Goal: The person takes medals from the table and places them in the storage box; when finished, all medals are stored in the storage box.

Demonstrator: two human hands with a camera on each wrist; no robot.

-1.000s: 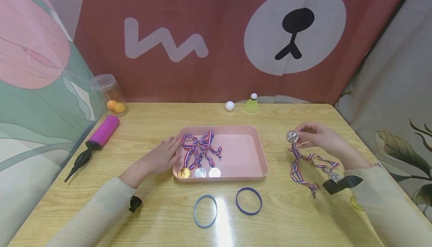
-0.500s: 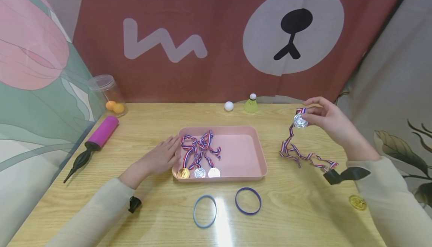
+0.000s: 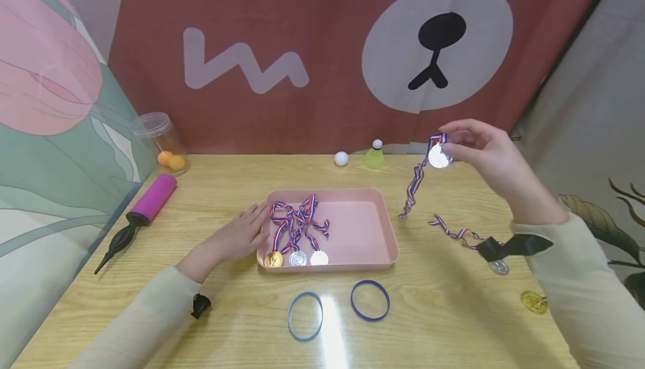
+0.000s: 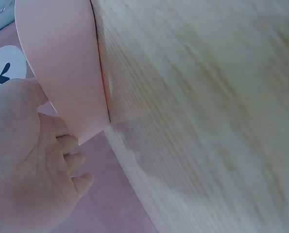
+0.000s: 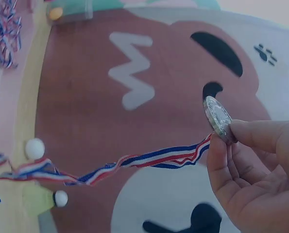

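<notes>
My right hand (image 3: 478, 150) is raised over the table's right side and pinches a silver medal (image 3: 438, 157) between thumb and fingers; its red, white and blue ribbon (image 3: 416, 181) hangs down free of the table. In the right wrist view the medal (image 5: 218, 118) shows edge-on at my fingertips (image 5: 246, 133), ribbon (image 5: 149, 160) trailing left. My left hand (image 3: 242, 234) lies flat on the table with its fingers against the left wall of the pink tray (image 3: 370, 229). Three medals (image 3: 297, 258) with tangled ribbons lie in the tray. The left wrist view shows the tray wall (image 4: 61, 73) beside my palm (image 4: 23, 170).
Another silver medal (image 3: 499, 267) with ribbon and a gold medal (image 3: 534, 302) lie on the table at right. Two blue rubber bands (image 3: 305, 315) (image 3: 370, 299) lie in front of the tray. A pink pump (image 3: 143, 206), a clear jar (image 3: 158, 136), a white ball (image 3: 341, 158) and a shuttlecock (image 3: 375, 155) stand further off.
My right hand has lifted the silver medal up and back, pulling its ribbon off the table. The other silver medal and its ribbon stayed on the table. The left hand has not moved.
</notes>
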